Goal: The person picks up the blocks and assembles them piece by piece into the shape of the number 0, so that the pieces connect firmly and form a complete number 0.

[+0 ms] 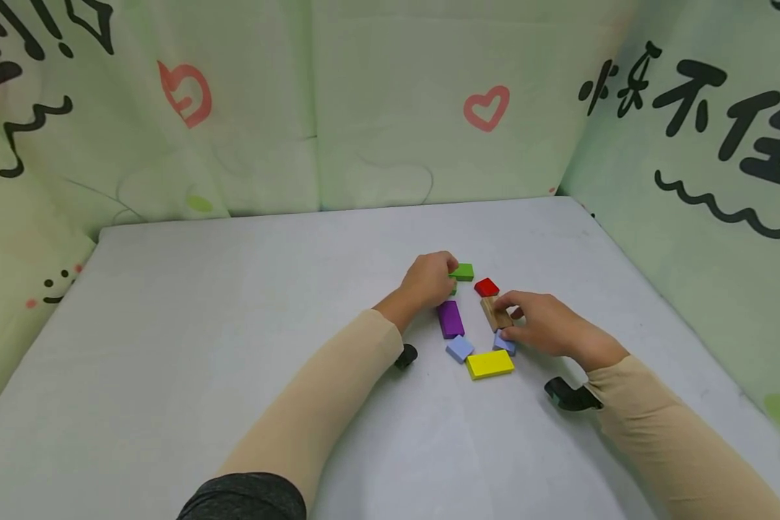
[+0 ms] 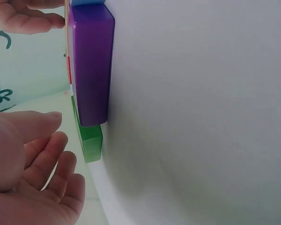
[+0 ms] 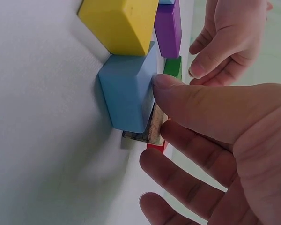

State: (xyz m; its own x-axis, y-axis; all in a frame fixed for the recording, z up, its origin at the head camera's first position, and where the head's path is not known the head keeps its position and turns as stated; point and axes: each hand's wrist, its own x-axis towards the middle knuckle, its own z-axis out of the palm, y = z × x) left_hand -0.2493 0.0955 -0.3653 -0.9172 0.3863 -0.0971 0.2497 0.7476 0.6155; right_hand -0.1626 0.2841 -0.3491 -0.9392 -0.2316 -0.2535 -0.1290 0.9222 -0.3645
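Several coloured blocks lie in a ring on the white table. My left hand (image 1: 431, 279) hovers at the far left of the ring, over a green block (image 1: 464, 272); in the left wrist view its thumb and loosely bent fingers are apart with nothing between them. Below that hand lies a purple block (image 1: 451, 320). My right hand (image 1: 546, 323) is at the ring's right side. Its thumb tip is right at a light blue block (image 3: 126, 93), and its index fingertip is by a wooden block (image 1: 494, 315). A red block (image 1: 487, 287) lies just beyond the wooden one.
A yellow block (image 1: 490, 365) closes the near side of the ring, with a second light blue block (image 1: 459, 349) at its left. The white table (image 1: 234, 303) extends widely to the left. Printed green cloth (image 1: 377, 108) hangs behind and along both sides.
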